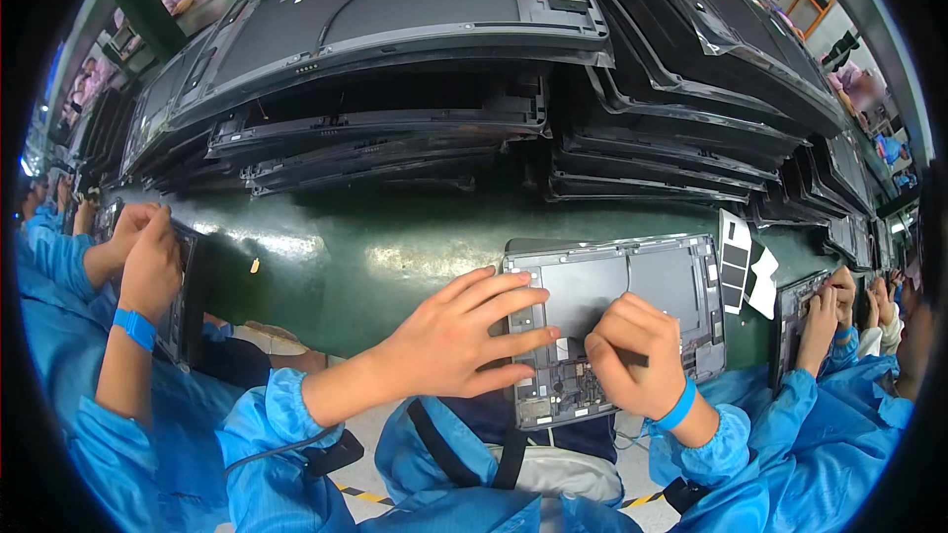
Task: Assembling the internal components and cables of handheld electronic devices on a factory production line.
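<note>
A thin grey device housing, opened up with its inside showing, lies before me and overhangs the near table edge. Along its near side runs a circuit board packed with small parts. My left hand is open, fingers spread, with the tips resting on the housing's left side. Above the board, my right hand is closed, its fingers curled tightly together. A little dark shape shows within that grip, too small to name. The right hand covers part of the board and the housing's middle.
Tall piles of similar dark housings stand along the far side of the green table. White sheets with dark panels lie right of my housing. Co-workers in blue sit close on both sides, their hands at other housings.
</note>
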A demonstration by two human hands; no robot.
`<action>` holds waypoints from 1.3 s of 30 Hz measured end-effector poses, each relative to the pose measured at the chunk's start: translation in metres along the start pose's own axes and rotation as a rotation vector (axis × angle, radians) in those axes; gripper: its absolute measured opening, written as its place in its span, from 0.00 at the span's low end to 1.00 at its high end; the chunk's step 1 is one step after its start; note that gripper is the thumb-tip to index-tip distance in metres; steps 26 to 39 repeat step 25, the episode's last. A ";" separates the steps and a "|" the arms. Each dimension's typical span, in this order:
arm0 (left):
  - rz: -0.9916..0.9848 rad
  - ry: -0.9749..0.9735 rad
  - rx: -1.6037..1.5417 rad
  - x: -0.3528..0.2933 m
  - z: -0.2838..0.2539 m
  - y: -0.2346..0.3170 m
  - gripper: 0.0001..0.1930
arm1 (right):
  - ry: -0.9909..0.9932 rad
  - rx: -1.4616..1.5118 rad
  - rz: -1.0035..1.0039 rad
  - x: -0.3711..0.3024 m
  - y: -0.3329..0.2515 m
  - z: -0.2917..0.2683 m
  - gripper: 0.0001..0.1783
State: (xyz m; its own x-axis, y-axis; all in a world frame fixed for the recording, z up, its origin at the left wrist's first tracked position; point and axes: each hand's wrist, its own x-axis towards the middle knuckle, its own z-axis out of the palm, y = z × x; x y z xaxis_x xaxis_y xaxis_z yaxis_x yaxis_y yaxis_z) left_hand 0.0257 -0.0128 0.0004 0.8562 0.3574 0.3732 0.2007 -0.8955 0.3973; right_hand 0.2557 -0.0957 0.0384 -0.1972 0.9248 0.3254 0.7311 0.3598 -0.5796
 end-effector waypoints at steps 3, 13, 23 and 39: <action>-0.004 0.023 -0.019 -0.002 -0.002 0.001 0.19 | -0.029 0.062 0.061 0.001 -0.003 0.002 0.06; 0.017 0.001 -0.080 -0.003 -0.001 -0.005 0.16 | -0.170 0.130 0.012 -0.002 -0.004 0.004 0.07; 0.015 0.011 -0.004 -0.001 -0.001 -0.001 0.17 | -0.092 0.194 0.092 -0.009 -0.003 0.012 0.08; -0.010 0.031 -0.038 -0.002 0.001 -0.001 0.18 | -0.093 0.131 0.094 -0.010 -0.003 0.014 0.08</action>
